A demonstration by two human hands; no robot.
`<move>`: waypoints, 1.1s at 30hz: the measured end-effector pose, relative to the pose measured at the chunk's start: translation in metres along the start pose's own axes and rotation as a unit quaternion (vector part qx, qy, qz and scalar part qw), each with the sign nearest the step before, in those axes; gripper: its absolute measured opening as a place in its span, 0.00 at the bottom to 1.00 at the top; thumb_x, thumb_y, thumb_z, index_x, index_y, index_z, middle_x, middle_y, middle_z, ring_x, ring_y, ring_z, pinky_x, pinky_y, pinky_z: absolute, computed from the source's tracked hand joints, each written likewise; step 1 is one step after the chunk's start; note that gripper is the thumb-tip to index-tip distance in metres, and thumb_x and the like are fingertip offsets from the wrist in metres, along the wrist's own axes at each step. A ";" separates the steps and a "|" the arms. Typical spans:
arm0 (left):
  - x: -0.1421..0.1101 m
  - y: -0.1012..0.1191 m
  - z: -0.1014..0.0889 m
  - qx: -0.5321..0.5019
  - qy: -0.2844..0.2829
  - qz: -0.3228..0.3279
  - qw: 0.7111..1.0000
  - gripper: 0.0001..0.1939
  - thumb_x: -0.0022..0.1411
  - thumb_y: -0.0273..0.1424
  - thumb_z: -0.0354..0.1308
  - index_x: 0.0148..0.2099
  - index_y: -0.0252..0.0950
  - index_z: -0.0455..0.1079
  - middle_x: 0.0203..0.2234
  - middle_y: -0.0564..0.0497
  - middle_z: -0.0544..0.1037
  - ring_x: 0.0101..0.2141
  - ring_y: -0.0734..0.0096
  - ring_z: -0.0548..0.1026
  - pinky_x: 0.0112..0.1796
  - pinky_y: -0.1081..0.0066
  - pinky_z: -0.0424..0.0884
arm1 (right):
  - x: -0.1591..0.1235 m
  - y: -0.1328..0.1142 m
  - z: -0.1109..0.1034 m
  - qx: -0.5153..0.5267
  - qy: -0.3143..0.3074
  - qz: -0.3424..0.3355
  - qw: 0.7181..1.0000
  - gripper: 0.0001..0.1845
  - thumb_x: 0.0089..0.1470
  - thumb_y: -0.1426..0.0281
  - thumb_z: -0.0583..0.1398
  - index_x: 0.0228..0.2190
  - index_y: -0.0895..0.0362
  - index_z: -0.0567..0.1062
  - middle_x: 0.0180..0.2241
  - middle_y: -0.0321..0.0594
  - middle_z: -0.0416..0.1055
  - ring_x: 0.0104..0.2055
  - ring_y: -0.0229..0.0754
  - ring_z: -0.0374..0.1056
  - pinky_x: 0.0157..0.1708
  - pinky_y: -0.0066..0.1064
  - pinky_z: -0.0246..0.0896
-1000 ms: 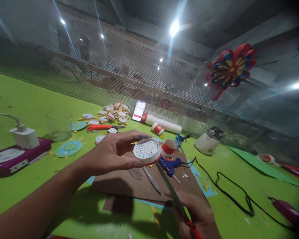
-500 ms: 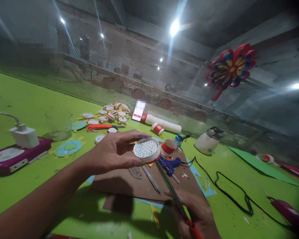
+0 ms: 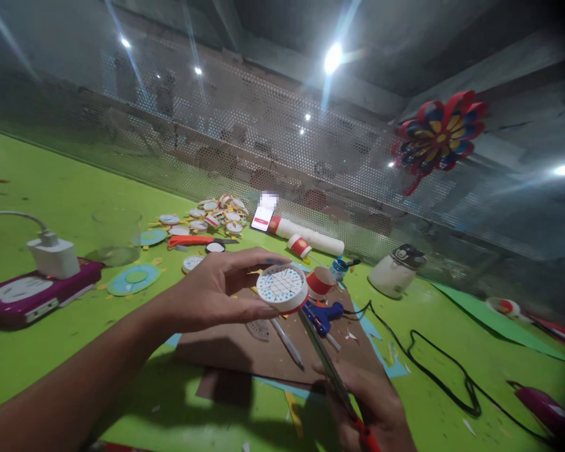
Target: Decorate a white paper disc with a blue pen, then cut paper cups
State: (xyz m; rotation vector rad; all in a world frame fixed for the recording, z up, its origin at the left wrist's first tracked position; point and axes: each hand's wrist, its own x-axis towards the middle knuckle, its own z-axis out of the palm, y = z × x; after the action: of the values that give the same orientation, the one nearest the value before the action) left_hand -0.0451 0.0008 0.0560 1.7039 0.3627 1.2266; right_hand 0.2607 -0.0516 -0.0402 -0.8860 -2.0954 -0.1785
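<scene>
My left hand (image 3: 221, 289) pinches a cut paper cup base (image 3: 281, 286) by its rim. Blue dots and dark lines mark its white round face, and a red band shows underneath. In my right hand (image 3: 367, 398) is a pair of scissors (image 3: 328, 361) with red handles. The blades point up and forward, their tips close under the cup base; whether they touch it I cannot tell. Beneath lies a brown cardboard sheet (image 3: 207, 348) with a pen (image 3: 288, 344), a clear protractor (image 3: 258, 329) and a blue glue gun (image 3: 322, 316). A red cup piece (image 3: 320, 282) stands just behind.
Several small turtle-like paper pieces (image 3: 216, 216) are heaped at the back, near a red-handled cutting tool (image 3: 195, 241). A phone (image 3: 262, 216) leans by stacked cups (image 3: 306, 236). A drinking glass (image 3: 117, 235) and purple power strip (image 3: 42, 285) stand left; a black cord (image 3: 435, 355) crosses the right side.
The view has shifted slightly, so everything sits a little lower and to the right. Both hands keep their holds on the cup base and the scissors.
</scene>
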 end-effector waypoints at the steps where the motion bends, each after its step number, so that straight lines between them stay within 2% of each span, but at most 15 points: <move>1: -0.001 0.000 0.000 0.007 -0.003 0.003 1.000 0.26 0.53 0.20 0.67 0.54 0.39 0.71 0.48 0.50 0.78 0.50 0.67 0.76 0.52 0.73 0.70 | -0.001 0.002 -0.001 -0.001 -0.004 -0.007 1.000 0.23 0.43 0.79 0.62 0.43 0.50 0.77 0.37 0.37 0.83 0.37 0.46 0.80 0.38 0.30 0.76; 7: -0.001 0.000 -0.001 0.018 -0.006 0.008 1.000 0.27 0.52 0.22 0.67 0.55 0.38 0.71 0.50 0.48 0.77 0.52 0.63 0.75 0.54 0.70 0.69 | -0.006 0.011 -0.002 -0.008 -0.016 -0.025 1.000 0.23 0.42 0.78 0.63 0.44 0.52 0.76 0.37 0.41 0.83 0.37 0.49 0.80 0.36 0.34 0.77; 14: 0.000 0.000 -0.001 0.017 0.004 0.008 1.000 0.26 0.52 0.23 0.68 0.54 0.35 0.71 0.50 0.45 0.78 0.51 0.60 0.75 0.54 0.65 0.69 | 0.000 0.004 -0.002 -0.007 -0.015 -0.031 0.999 0.23 0.44 0.78 0.62 0.44 0.51 0.75 0.36 0.39 0.83 0.36 0.48 0.80 0.36 0.33 0.77; 18: 0.000 0.001 0.000 0.005 -0.001 0.002 1.000 0.26 0.52 0.22 0.68 0.54 0.36 0.71 0.49 0.46 0.78 0.51 0.61 0.75 0.54 0.64 0.69 | 0.004 0.000 -0.001 -0.003 -0.021 -0.019 1.000 0.23 0.42 0.79 0.62 0.43 0.52 0.77 0.36 0.38 0.83 0.36 0.47 0.80 0.37 0.31 0.77; 23: 0.000 0.001 0.001 -0.003 0.001 -0.001 1.000 0.26 0.52 0.22 0.67 0.54 0.35 0.71 0.48 0.46 0.78 0.50 0.62 0.76 0.53 0.65 0.70 | 0.004 -0.005 0.003 0.006 0.009 0.000 1.000 0.18 0.46 0.78 0.60 0.40 0.52 0.78 0.35 0.39 0.83 0.35 0.46 0.80 0.36 0.32 0.77; 26: 0.000 0.000 0.002 -0.008 0.002 0.004 1.000 0.25 0.52 0.22 0.67 0.54 0.34 0.71 0.47 0.45 0.78 0.49 0.62 0.76 0.52 0.65 0.72 | 0.005 -0.009 0.004 0.011 0.021 0.006 1.000 0.19 0.45 0.78 0.61 0.40 0.51 0.77 0.34 0.39 0.83 0.35 0.46 0.80 0.37 0.31 0.76; 33: 0.002 -0.001 0.001 -0.012 -0.001 0.004 1.000 0.25 0.52 0.23 0.67 0.53 0.34 0.72 0.47 0.45 0.79 0.49 0.60 0.77 0.51 0.65 0.73 | 0.014 -0.014 0.002 0.023 0.002 0.007 1.000 0.20 0.44 0.78 0.60 0.41 0.51 0.75 0.35 0.39 0.83 0.36 0.46 0.80 0.38 0.32 0.76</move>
State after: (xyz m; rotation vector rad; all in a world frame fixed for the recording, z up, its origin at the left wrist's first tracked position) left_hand -0.0435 0.0020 0.0560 1.6882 0.3395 1.2293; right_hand 0.2448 -0.0543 -0.0283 -0.8720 -2.0814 -0.1232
